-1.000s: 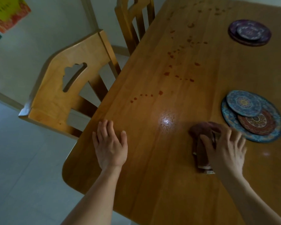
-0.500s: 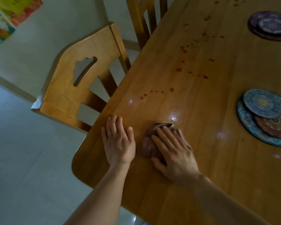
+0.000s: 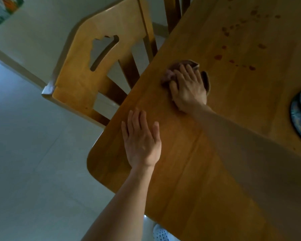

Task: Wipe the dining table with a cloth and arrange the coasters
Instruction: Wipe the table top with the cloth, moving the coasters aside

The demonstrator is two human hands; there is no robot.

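Cloth point(image 3: 170, 76) under right hand point(image 3: 188, 88), near table point(image 3: 181, 180) edge.
Fingers point(image 3: 184, 71) straight, close together, pressing it flat; cloth pokes out beyond them.

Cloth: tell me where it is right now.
In the head view, the brown cloth lies on the dining table near its left edge, pressed under the right hand, beside the wooden chair; red stains lie beyond it to the right.

Wood table point(image 3: 172, 188) w/ cloth point(image 3: 169, 77), red spots point(image 3: 218, 57), coasters point(image 3: 297, 117) at rt edge.
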